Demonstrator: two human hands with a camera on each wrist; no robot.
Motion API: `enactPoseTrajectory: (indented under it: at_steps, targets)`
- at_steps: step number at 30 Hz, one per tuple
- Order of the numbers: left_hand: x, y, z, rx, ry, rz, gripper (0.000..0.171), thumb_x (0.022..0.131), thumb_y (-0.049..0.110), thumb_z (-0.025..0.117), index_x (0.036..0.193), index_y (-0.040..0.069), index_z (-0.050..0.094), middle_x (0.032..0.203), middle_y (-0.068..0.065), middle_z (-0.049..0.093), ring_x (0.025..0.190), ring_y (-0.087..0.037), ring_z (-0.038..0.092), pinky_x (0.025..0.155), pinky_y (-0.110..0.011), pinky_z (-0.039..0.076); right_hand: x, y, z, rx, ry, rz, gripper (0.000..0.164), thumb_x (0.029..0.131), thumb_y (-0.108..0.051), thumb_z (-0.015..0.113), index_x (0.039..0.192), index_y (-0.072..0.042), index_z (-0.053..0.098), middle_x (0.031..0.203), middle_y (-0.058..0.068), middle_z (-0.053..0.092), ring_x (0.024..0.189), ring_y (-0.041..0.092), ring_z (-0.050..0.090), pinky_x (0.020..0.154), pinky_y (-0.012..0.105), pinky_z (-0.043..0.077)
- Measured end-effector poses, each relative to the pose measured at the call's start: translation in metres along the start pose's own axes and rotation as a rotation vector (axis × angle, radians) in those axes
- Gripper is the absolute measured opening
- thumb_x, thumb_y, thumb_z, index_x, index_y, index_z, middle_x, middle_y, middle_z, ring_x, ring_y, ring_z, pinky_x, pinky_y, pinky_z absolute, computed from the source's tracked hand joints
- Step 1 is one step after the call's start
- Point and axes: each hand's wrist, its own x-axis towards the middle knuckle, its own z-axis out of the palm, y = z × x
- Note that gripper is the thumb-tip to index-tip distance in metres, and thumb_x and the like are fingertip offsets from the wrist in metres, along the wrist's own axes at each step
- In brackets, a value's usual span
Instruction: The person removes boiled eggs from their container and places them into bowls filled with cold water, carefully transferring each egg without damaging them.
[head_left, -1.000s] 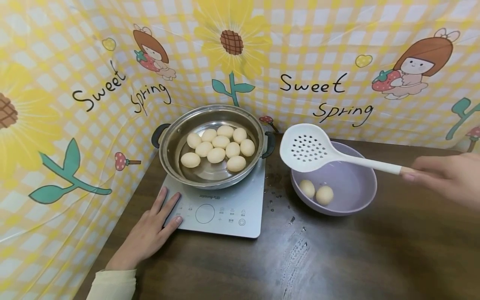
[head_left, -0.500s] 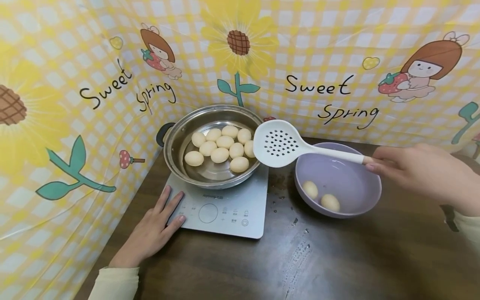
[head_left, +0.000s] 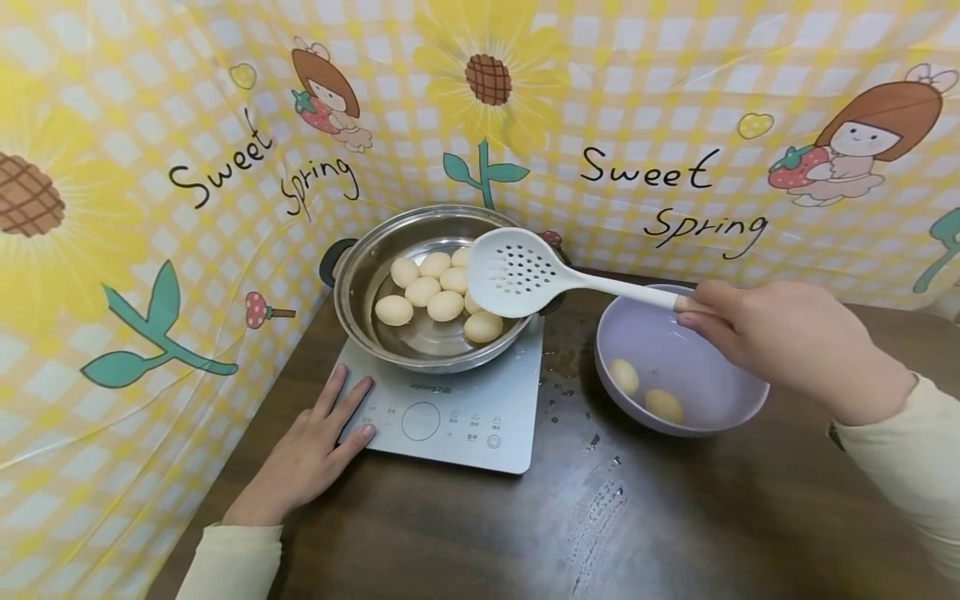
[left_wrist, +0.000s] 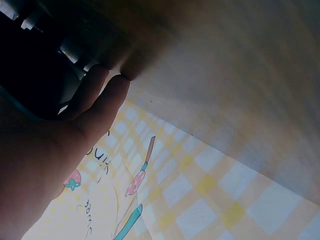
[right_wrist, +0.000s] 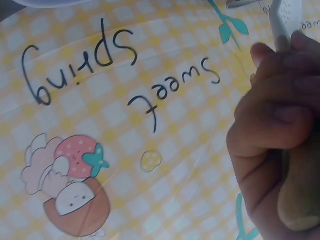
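My right hand (head_left: 787,342) grips the handle of a white slotted skimmer (head_left: 517,273); the right wrist view shows the fingers (right_wrist: 270,115) curled round the handle. The skimmer's head hangs over the right side of a steel pot (head_left: 352,321) and carries nothing. Several pale eggs (head_left: 422,292) lie in the pot, some hidden behind the skimmer. The pot stands on a white induction cooker (head_left: 450,442). On the cooker's left edge rests my left hand (head_left: 307,450), its fingers spread and straight. A purple bowl (head_left: 720,392) beside the cooker holds two eggs (head_left: 664,406).
A checked sheet (head_left: 645,92) with sunflowers and lettering hangs close behind and to the left of the pot. Water drops wet the dark wooden table (head_left: 675,517) between cooker and bowl. Two black handles (head_left: 336,262) jut from the pot's sides.
My right hand has moved left with the skimmer, carrying its head from above the bowl to above the pot. My left hand stays on the cooker's edge.
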Motion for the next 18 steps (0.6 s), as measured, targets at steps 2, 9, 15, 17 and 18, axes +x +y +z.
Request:
enactPoseTrajectory:
  at_steps: [2, 9, 15, 17, 18]
  targets:
    - [0.0, 0.0, 0.0, -0.004, -0.004, -0.001, 0.065, 0.106, 0.051, 0.045, 0.163, 0.026, 0.025, 0.169, -0.01, 0.001, 0.127, -0.059, 0.041, 0.091, -0.072, 0.038, 0.003, -0.003, 0.005, -0.017, 0.055, -0.031, 0.025, 0.095, -0.038, 0.07, 0.085, -0.019, 0.057, 0.051, -0.013, 0.03, 0.041, 0.013, 0.031, 0.038, 0.038, 0.028]
    - [0.0, 0.001, 0.0, -0.006, -0.007, -0.006, 0.065, 0.106, 0.051, 0.045, 0.163, 0.026, 0.026, 0.169, -0.011, 0.002, 0.128, -0.058, 0.041, 0.092, -0.072, 0.038, 0.015, -0.018, 0.019, -0.056, 0.318, -0.148, 0.054, 0.108, -0.055, 0.031, 0.091, -0.012, 0.058, 0.046, -0.009, 0.028, 0.037, 0.009, 0.019, 0.034, 0.033, 0.016]
    - [0.0, 0.0, 0.0, -0.005, -0.008, -0.005, 0.065, 0.106, 0.051, 0.045, 0.163, 0.027, 0.026, 0.169, -0.01, 0.002, 0.128, -0.057, 0.042, 0.093, -0.072, 0.037, 0.018, -0.024, 0.031, -0.051, 0.316, -0.178, 0.05, 0.109, -0.052, 0.032, 0.098, -0.014, 0.062, 0.051, -0.001, 0.05, 0.035, 0.016, 0.033, 0.032, 0.035, 0.02]
    - [-0.001, -0.001, 0.0, -0.004, -0.006, -0.002, 0.064, 0.106, 0.051, 0.045, 0.162, 0.026, 0.026, 0.169, -0.011, 0.002, 0.128, -0.057, 0.042, 0.094, -0.071, 0.037, 0.018, -0.025, 0.033, -0.034, 0.28, -0.179, 0.052, 0.109, -0.054, 0.031, 0.098, -0.014, 0.062, 0.055, -0.001, 0.054, 0.036, 0.017, 0.036, 0.033, 0.035, 0.022]
    - [-0.001, -0.001, 0.0, -0.002, -0.005, -0.003, 0.064, 0.106, 0.051, 0.045, 0.162, 0.026, 0.026, 0.169, -0.011, 0.002, 0.128, -0.057, 0.042, 0.094, -0.071, 0.037, 0.019, -0.025, 0.034, -0.027, 0.262, -0.181, 0.053, 0.108, -0.055, 0.029, 0.097, -0.015, 0.062, 0.058, -0.001, 0.056, 0.037, 0.016, 0.036, 0.033, 0.036, 0.024]
